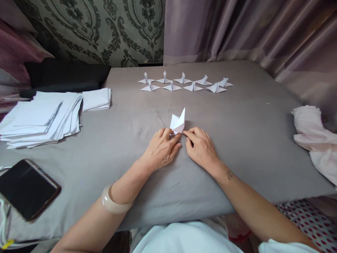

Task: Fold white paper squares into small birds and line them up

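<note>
A partly folded sheet of white paper (178, 123) stands at the middle of the table, one pointed flap rising up on its right side. My left hand (163, 147) holds its near lower edge, with fingers bent over the paper and the thumb tucked close. At the paper's lower right corner, my right hand (200, 146) grips with a curled forefinger, the other fingers folded in. Exactly how the fingertips pinch the paper is partly hidden. Farther back, several finished white origami birds (171, 85) stand in two rows with wings spread.
On the left lie a large stack of white paper (39, 117) and a smaller stack (97, 99), with a black folded item (65, 75) behind. A phone (28, 189) and white cables (4, 221) are near the front left. Pale cloth (316, 137) lies at right.
</note>
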`<move>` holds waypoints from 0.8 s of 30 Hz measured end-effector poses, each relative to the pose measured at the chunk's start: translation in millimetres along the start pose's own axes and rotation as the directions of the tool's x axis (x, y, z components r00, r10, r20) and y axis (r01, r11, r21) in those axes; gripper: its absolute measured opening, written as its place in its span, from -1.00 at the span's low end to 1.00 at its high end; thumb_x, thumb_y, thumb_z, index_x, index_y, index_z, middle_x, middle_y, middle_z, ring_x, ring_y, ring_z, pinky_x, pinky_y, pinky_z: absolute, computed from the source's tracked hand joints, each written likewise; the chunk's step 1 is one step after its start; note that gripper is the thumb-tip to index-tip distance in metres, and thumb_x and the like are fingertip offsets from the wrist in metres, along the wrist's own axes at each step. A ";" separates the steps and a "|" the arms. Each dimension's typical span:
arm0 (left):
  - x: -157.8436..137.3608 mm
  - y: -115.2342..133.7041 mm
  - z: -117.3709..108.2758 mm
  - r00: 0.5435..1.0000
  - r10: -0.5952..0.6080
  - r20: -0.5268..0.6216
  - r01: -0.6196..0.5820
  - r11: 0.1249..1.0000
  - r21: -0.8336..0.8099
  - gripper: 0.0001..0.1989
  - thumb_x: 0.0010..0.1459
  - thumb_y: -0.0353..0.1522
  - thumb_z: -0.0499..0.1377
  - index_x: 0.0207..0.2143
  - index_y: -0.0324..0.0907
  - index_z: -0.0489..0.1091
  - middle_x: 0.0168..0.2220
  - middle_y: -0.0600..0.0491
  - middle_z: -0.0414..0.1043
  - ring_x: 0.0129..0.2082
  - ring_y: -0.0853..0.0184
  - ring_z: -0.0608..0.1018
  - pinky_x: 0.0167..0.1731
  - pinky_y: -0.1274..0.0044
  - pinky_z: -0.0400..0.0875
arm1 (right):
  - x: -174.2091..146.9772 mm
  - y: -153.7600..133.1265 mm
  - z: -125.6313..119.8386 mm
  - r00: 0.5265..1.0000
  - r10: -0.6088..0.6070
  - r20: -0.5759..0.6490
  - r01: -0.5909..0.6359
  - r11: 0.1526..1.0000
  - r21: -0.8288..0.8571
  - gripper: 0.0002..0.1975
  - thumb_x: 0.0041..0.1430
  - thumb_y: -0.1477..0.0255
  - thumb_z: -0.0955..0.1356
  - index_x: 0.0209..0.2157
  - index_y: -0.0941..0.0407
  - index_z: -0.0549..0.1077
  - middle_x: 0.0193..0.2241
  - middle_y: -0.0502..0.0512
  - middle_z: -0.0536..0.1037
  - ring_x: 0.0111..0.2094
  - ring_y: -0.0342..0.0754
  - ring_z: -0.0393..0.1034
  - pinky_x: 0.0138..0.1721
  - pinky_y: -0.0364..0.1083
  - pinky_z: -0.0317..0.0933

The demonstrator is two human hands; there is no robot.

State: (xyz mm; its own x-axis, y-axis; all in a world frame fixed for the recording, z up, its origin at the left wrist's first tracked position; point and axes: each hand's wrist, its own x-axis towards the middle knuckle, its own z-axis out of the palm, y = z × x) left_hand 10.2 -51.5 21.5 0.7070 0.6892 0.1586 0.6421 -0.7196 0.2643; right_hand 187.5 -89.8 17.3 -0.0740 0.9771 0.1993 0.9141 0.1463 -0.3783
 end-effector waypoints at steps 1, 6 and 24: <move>-0.6 0.0 -0.5 1.000 -0.002 0.006 0.002 1.000 0.000 -0.54 0.34 -0.21 -0.11 0.16 -0.22 0.28 -0.04 -0.19 0.28 -0.09 0.12 0.32 -0.06 0.26 0.29 | -0.1 -0.4 -0.3 1.000 -0.005 0.000 0.005 1.000 -0.007 -0.60 0.21 0.55 0.17 -0.01 0.12 0.49 -0.18 0.18 0.50 -0.14 0.02 0.34 -0.08 -0.02 0.17; -2.2 -1.3 0.9 1.000 -0.006 0.018 0.006 1.000 0.028 -0.52 0.35 -0.18 -0.14 0.20 -0.17 0.24 -0.01 -0.18 0.26 -0.08 0.11 0.29 -0.07 0.27 0.26 | 0.7 -0.7 -1.5 1.000 -0.001 -0.007 0.001 1.000 0.025 -0.60 0.20 0.56 0.17 -0.02 0.12 0.49 -0.18 0.16 0.51 -0.14 0.01 0.35 -0.08 -0.04 0.18; -2.0 -4.9 -4.6 0.985 -0.131 -0.111 0.104 0.970 -0.221 -0.82 0.26 -0.32 0.08 -0.23 -0.17 0.46 -0.19 -0.04 0.46 -0.17 0.24 0.44 -0.13 0.40 0.37 | 2.3 -0.3 -4.7 0.994 -0.111 -0.003 0.110 0.988 -0.106 -0.63 0.19 0.59 0.19 -0.09 0.13 0.53 -0.22 0.13 0.49 -0.21 -0.02 0.33 -0.16 -0.04 0.18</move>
State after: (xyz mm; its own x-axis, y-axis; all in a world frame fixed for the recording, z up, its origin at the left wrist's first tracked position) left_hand 4.2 -49.0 24.3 0.5792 0.7829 0.2271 0.6311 -0.6070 0.4830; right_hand 188.9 -88.4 22.1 -0.1741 0.9544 0.2427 0.9375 0.2360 -0.2557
